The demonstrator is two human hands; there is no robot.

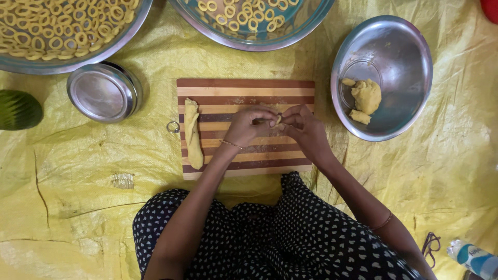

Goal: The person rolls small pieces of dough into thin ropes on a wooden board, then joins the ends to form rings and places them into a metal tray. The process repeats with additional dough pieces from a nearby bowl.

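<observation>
Both my hands meet over the middle of a striped wooden cutting board [244, 91]. My left hand [248, 124] and my right hand [306, 128] pinch a small piece of yellow dough [278, 119] between their fingertips. A long roll of the same dough [193, 133] lies on the board's left side, apart from my hands. To the right stands a steel bowl [402, 41] with a lump of dough [366, 96] and two smaller bits in it.
Two large steel trays [67, 59] [259, 41] with several dough rings stand at the back. A steel lid [104, 92] and a small ring [173, 126] lie left of the board. A yellow plastic sheet [78, 207] covers the floor. A bottle [474, 257] lies at the bottom right.
</observation>
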